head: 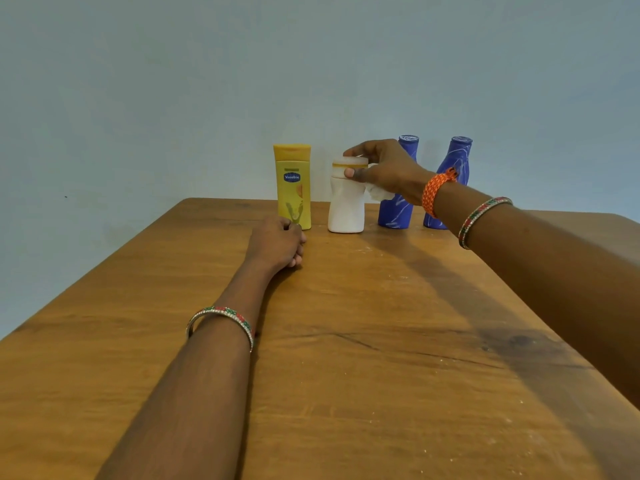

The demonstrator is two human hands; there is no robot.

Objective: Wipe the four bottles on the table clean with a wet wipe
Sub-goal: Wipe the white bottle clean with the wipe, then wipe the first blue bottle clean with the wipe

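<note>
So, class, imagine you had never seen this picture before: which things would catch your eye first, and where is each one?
Four bottles stand in a row at the table's far edge: a yellow bottle on the left, a white bottle, then two blue bottles on the right. The right hand grips the white bottle's cap, a white wipe showing beneath its palm. The left hand rests curled on the table before the yellow bottle.
</note>
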